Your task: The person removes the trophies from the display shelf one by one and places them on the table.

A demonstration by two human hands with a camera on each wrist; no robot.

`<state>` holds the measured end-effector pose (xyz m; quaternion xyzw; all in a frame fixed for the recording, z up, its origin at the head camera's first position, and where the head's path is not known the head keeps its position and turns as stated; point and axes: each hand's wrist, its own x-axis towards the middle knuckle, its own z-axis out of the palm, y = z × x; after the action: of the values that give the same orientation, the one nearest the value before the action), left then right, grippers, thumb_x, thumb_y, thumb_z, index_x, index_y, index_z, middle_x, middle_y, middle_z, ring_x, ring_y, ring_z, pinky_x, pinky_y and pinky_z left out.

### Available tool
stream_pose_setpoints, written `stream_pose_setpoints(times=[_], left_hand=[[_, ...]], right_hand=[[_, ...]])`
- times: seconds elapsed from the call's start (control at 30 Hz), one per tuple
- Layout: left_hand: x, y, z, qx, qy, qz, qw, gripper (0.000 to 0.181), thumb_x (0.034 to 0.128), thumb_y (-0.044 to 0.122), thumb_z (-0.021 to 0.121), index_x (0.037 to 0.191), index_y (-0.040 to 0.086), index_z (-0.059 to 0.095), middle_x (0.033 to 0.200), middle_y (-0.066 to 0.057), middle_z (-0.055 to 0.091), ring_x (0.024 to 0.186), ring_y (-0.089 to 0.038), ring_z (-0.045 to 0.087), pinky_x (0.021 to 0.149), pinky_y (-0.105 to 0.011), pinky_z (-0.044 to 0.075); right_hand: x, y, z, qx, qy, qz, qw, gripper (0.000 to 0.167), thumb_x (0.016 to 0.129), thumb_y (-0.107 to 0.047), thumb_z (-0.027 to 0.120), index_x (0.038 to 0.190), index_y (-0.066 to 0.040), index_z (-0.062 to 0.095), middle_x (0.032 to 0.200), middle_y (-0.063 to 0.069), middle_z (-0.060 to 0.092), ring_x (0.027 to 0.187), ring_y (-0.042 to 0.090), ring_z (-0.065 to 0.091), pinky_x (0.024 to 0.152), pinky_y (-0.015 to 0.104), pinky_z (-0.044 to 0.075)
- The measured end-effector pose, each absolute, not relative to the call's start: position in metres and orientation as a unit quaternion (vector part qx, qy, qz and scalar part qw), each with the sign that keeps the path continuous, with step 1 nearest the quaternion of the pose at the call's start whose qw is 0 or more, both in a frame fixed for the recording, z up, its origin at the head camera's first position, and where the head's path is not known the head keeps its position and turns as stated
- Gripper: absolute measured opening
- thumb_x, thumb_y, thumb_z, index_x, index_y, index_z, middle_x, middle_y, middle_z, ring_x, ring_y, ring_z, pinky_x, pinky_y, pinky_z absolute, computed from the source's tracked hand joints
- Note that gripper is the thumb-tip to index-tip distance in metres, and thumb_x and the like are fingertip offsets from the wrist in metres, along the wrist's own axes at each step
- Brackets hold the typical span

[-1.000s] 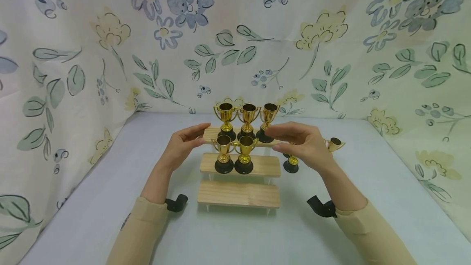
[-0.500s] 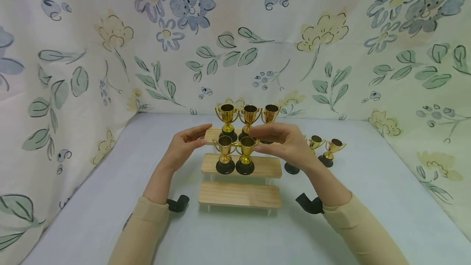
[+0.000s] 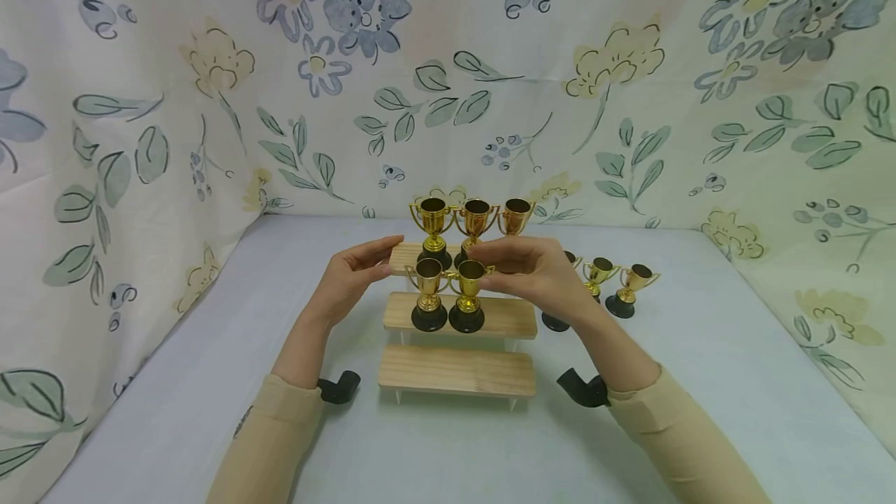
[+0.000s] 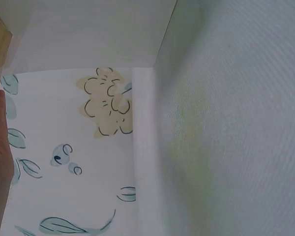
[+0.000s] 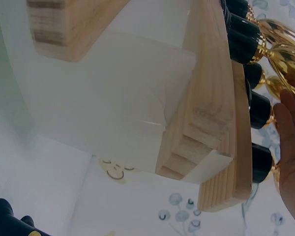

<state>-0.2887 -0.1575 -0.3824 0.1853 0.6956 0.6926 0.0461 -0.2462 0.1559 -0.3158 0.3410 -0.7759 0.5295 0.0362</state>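
My left hand [image 3: 348, 274] holds the left end of the top wooden shelf [image 3: 404, 259], thumb in front and fingers behind. In the left wrist view, a fingertip meets the shelf's end. My right hand [image 3: 535, 274] pinches a small gold trophy cup [image 3: 467, 294] near its right handle; this cup stands upright on the middle shelf [image 3: 507, 317]. Beside it on the left stands another gold trophy [image 3: 428, 294]. Three more trophies line the top shelf, such as the left one [image 3: 432, 228]; my right hand hides the lower part of the right one [image 3: 515, 216].
The lowest wooden shelf [image 3: 456, 370] stands in front on clear supports. To the right of the stand, several trophies, among them a gold one [image 3: 621, 294], stand on the white tabletop [image 3: 728, 379]; my right hand partly covers one. A flowered cloth [image 3: 448, 84] hangs behind.
My right hand has moved left from the shelf's right side to the right trophy on the middle shelf, uncovering trophies on the table. The left hand stays at the top shelf's end.
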Motion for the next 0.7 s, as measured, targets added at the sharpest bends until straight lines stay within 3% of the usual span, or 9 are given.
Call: stream_pose_setpoints(times=[0.2,0.7], left_hand=[[-0.2889,-0.1581,-0.3827,0.187,0.691,0.696,0.048,0.056,0.092,0.01,0.068,0.144,0.002,0.049,0.15,-0.002,0.052,0.131,0.0,0.052,0.109,-0.014,0.044],[-0.2888,-0.1574,-0.3827,0.186,0.694,0.694,0.044,0.056,0.0924,0.01,0.068,0.144,0.002,0.049,0.152,-0.007,0.05,0.13,-0.001,0.054,0.108,-0.015,0.046]], right_hand=[[-0.2454,0.1539,-0.3155,0.337,-0.776,0.532,0.033,0.04,0.082,-0.006,0.078,0.121,-0.002,0.069,0.123,0.017,0.07,0.104,-0.001,0.069,0.086,0.019,0.059],[-0.2439,0.1528,-0.3193,0.335,-0.777,0.532,0.033,0.038,0.083,-0.008,0.078,0.119,-0.002,0.07,0.119,0.017,0.071,0.097,0.002,0.071,0.083,0.024,0.061]])
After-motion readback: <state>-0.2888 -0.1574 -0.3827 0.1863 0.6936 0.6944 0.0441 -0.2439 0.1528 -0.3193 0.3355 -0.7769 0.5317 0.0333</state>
